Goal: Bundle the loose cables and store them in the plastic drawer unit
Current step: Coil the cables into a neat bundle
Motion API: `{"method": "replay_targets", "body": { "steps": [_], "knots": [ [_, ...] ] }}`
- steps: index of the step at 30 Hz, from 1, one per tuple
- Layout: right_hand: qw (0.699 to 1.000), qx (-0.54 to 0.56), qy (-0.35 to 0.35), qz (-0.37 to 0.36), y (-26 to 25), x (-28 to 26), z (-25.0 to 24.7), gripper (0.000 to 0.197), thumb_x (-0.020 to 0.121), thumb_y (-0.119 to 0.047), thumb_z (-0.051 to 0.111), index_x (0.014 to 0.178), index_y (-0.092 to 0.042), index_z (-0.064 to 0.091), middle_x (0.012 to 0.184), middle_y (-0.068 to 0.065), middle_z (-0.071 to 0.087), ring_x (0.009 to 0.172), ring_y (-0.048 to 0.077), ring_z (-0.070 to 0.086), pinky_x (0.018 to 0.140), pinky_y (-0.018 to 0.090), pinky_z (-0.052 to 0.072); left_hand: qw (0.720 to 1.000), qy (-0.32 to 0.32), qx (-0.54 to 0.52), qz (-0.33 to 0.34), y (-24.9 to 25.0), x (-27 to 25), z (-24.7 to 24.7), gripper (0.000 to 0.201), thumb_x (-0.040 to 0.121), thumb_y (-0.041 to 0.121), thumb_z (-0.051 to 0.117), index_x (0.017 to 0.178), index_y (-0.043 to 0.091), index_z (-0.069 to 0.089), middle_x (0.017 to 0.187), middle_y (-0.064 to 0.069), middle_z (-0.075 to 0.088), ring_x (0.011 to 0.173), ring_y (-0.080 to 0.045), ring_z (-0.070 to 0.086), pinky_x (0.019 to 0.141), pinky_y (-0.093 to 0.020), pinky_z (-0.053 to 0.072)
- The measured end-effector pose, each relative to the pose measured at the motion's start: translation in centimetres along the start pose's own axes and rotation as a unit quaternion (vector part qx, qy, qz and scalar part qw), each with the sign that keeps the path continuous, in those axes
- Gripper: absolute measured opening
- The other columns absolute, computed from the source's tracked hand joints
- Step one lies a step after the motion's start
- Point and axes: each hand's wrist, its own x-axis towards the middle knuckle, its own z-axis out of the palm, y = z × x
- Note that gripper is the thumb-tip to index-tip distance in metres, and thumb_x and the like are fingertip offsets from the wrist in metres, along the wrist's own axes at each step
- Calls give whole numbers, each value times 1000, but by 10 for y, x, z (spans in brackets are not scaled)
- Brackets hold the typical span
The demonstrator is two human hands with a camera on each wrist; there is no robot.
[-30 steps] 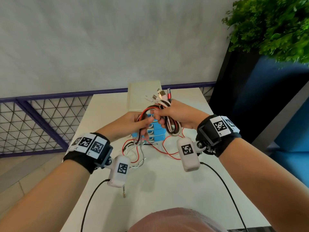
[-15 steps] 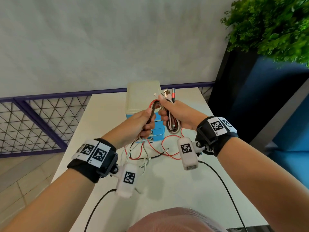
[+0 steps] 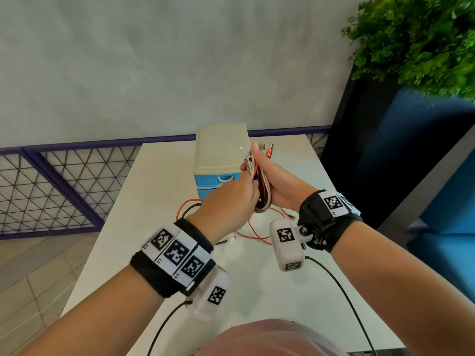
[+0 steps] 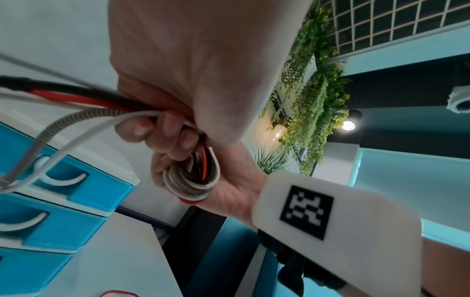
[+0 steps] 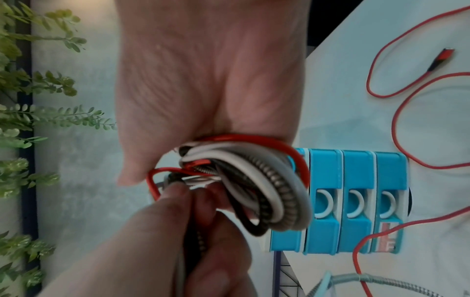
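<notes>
At frame centre, the cable bundle point(image 3: 259, 186) is being clamped by the right hand point(image 3: 276, 181); trailing cables, since drawn higher, are being gripped by the left hand point(image 3: 231, 199); winding is judged incomplete.

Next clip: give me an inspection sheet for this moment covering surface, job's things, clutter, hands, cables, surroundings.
Surface: white table.
Job's things: cable bundle folded into loops; blue drawer unit at the table's far end, visible drawers closed.
Clutter: nothing seen.
Hands: right hand grips the bundle; left hand grips the trailing strands.
Cables: loose red cable lies on the table.
Surroundings: wire-mesh fence, green plant, grey wall.
</notes>
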Motion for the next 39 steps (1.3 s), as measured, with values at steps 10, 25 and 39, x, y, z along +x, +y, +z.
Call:
{"method": "replay_targets", "body": {
  "steps": [10, 25, 39],
  "knots": [
    [1000, 2, -18, -19, -3, -2, -1, 29, 89, -45, 60, 89, -16, 58, 71, 1, 53, 59, 13, 54, 62, 26, 46, 998, -44, -34, -42, 6, 6, -9, 29, 101, 28, 31, 118, 7, 42, 79, -7, 55, 68, -22, 55, 62, -34, 46],
    [993, -59, 72, -77, 13, 9, 1, 24, 92, -19, 60, 69, -14, 57, 61, 0, 56, 52, 6, 56, 56, 21, 47, 978, -71, 194, -25, 24, 9, -2, 26, 95, 9, 41, 118, 0, 49, 94, -14, 58, 77, -23, 53, 65, -31, 35],
    [974, 167, 122, -88, -7, 23, -12, 15, 95, -14, 54, 81, -11, 54, 72, 6, 62, 66, 17, 66, 66, 30, 54, 971, -181, -133, -81, 6, -15, 19, 37, 99, 28, 31, 67, 15, 42, 73, -7, 54, 70, -25, 52, 62, -33, 39]
  ]
}}
